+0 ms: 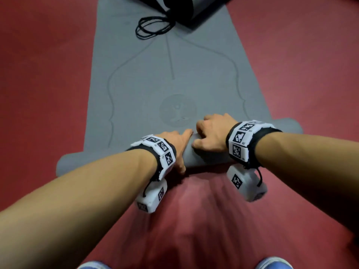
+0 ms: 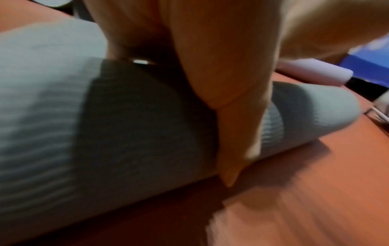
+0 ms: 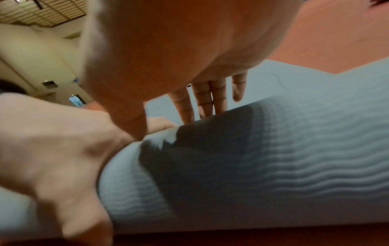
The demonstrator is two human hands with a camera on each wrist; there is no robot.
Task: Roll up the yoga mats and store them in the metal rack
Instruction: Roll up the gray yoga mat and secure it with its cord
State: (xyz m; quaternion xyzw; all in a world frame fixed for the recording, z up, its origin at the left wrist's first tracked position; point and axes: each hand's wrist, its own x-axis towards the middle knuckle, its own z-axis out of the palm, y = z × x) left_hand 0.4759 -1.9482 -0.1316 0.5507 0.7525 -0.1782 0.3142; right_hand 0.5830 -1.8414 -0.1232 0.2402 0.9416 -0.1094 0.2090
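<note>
A grey yoga mat (image 1: 174, 74) lies flat on the red floor, running away from me. Its near end is wound into a roll (image 1: 77, 164) that lies across in front of me. My left hand (image 1: 177, 144) presses on the middle of the roll (image 2: 52, 116) with straight fingers, and its thumb (image 2: 238, 133) runs down the near side to the floor. My right hand (image 1: 211, 133) is right beside it, arched over the roll (image 3: 273, 166). Its fingers (image 3: 210, 99) reach down the far side. No metal rack is in view.
At the mat's far end lie a dark bag or rolled mat (image 1: 184, 8) and a looped black cord (image 1: 153, 26). Red floor (image 1: 48, 74) stretches on both sides. My blue shoes (image 1: 275, 264) stand at the bottom edge.
</note>
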